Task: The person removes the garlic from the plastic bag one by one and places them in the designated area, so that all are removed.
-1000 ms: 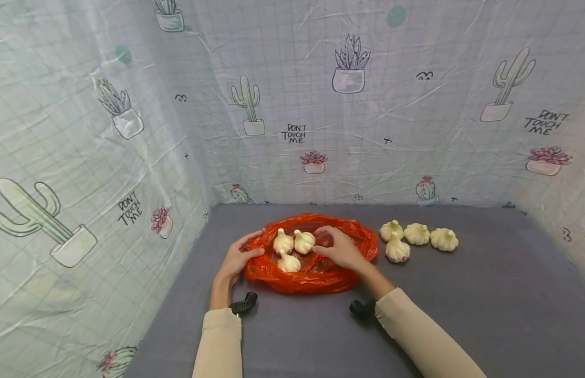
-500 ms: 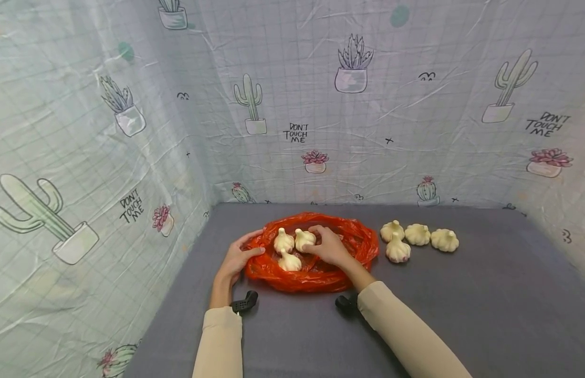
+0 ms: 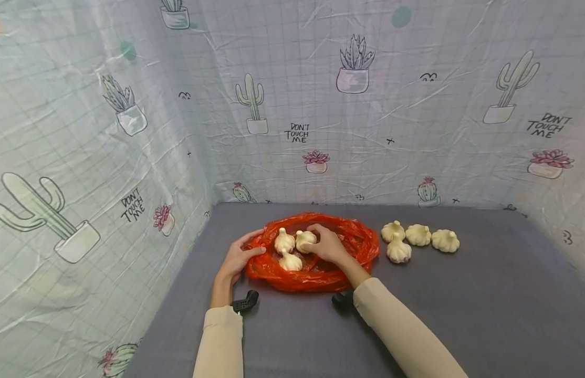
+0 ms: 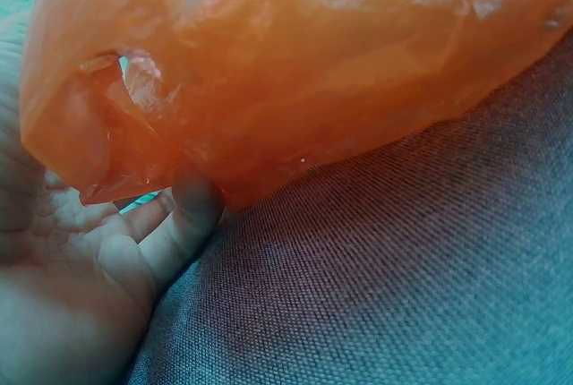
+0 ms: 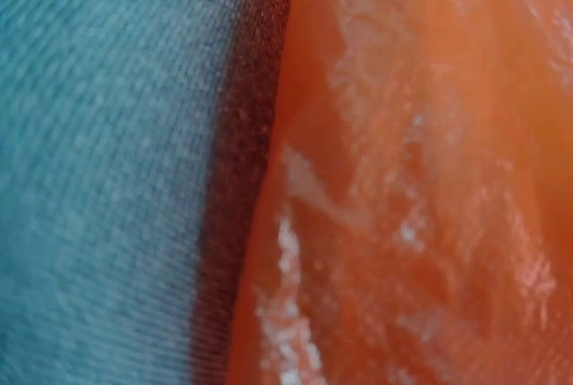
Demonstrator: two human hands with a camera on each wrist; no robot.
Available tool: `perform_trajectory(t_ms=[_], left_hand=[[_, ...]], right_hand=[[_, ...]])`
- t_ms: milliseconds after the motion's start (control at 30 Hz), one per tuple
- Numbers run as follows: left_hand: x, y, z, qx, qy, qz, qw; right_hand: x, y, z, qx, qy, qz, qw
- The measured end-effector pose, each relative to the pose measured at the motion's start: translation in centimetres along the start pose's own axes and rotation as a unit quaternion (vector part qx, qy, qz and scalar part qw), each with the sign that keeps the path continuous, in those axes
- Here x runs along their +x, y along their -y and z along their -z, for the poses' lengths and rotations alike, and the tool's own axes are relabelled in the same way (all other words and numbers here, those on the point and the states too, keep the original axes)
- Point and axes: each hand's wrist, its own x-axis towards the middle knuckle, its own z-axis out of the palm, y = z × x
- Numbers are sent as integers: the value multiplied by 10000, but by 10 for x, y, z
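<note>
A red plastic bag [image 3: 297, 283] lies on the table with its mouth spread wide, and three pale garlic bulbs sit inside toward its left. My left hand [image 3: 236, 258] grips the bag's left edge, thumb over the rim; the left wrist view shows the left hand [image 4: 98, 269] against the thin film. Inside the mouth, my right hand [image 3: 328, 245] pinches the right-hand garlic bulb [image 3: 304, 239] between thumb and fingers. Beside that one stands another garlic bulb [image 3: 284, 242], with a third bulb [image 3: 290, 262] nearer me. Only the bag [image 5: 403, 179] and cloth show in the right wrist view.
Several more garlic bulbs [image 3: 418, 235] cluster on the grey tabletop [image 3: 462, 304] just right of the bag. A cactus-print curtain [image 3: 292, 105] hangs behind and along the left side. Black wrist devices [image 3: 246, 302] sit under both forearms.
My right hand has moved left inside the bag to the right-hand garlic bulb and now pinches it. The left hand stays at the bag's edge.
</note>
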Motion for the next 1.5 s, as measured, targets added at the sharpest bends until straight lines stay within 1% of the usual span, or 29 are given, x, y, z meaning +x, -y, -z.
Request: perform_trajectory(t_ms=[200, 400, 567, 800, 933, 1267, 1500], left_hand=[[1, 0, -1, -28, -14, 1, 10000], [1, 0, -1, -36, -9, -1, 10000], [0, 2, 0, 10, -9, 14, 10000], [0, 2, -1, 25, -7, -4, 10000], [0, 0, 0, -5, -28, -33, 10000], [0, 2, -1, -9, -86, 4, 10000], [0, 1, 0, -17, -90, 27, 10000]], right_hand=[[-2, -1, 2, 79, 28, -82, 9999], [-2, -3, 2, 107, -38, -86, 9999], [-4, -6, 3, 288, -94, -42, 9995], [-10, -4, 10, 706, -98, -6, 9975], [-13, -3, 13, 674, -83, 26, 9977], [-28, 0, 28, 571, -38, 224, 9981], [-43, -1, 42, 740, -26, 313, 9968]])
